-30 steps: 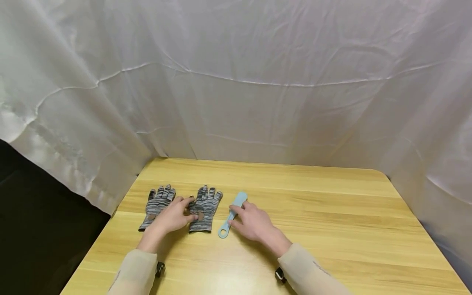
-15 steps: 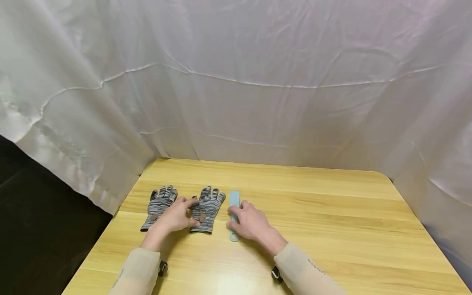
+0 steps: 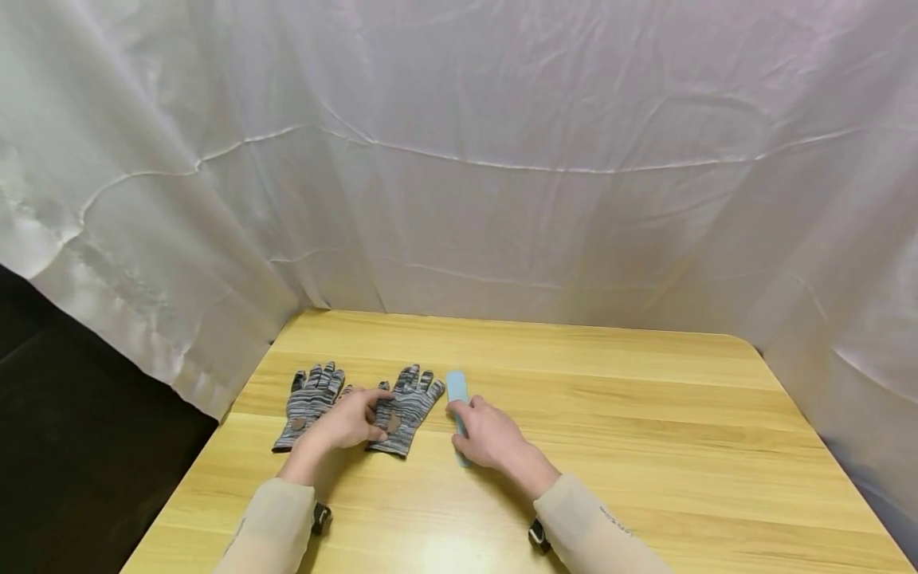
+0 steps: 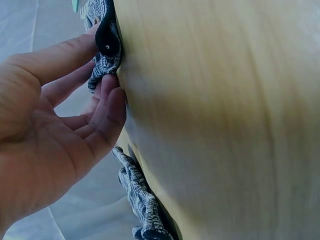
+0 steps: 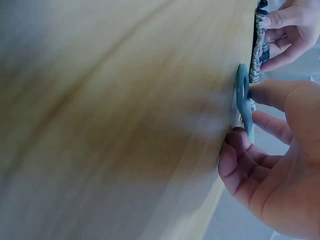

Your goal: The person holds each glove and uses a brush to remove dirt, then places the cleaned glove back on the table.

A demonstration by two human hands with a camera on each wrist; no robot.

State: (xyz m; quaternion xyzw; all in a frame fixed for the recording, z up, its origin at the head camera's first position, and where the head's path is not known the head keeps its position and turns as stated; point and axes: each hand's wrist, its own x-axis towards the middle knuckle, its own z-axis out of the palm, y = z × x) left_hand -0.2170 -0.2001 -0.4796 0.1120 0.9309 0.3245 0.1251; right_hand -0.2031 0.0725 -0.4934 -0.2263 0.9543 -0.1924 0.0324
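Two grey-and-black striped knit gloves lie on the table at the left in the head view. My left hand [image 3: 347, 420] pinches the left edge of the right-hand glove [image 3: 413, 405], with the thumb at the cuff [image 4: 111, 40] in the left wrist view. Beneath my left forearm lies part of the other glove [image 3: 307, 405]. My right hand [image 3: 491, 434] holds a light blue shoehorn [image 3: 457, 387] by its sides. The shoehorn's ringed handle end [image 5: 242, 90] faces the camera in the right wrist view, with thumb and index finger against it. Both hands hide parts of what they hold.
The wooden table [image 3: 631, 422] stretches away to the right. Pale curtains [image 3: 502, 223] hang behind it and along both sides. A dark area [image 3: 86, 446] lies beyond the left edge.
The shoehorn has turned from a right-leaning slant to a slight left lean, far end swinging left. The right-hand glove has turned a little clockwise. Both hands stay nearly in place.
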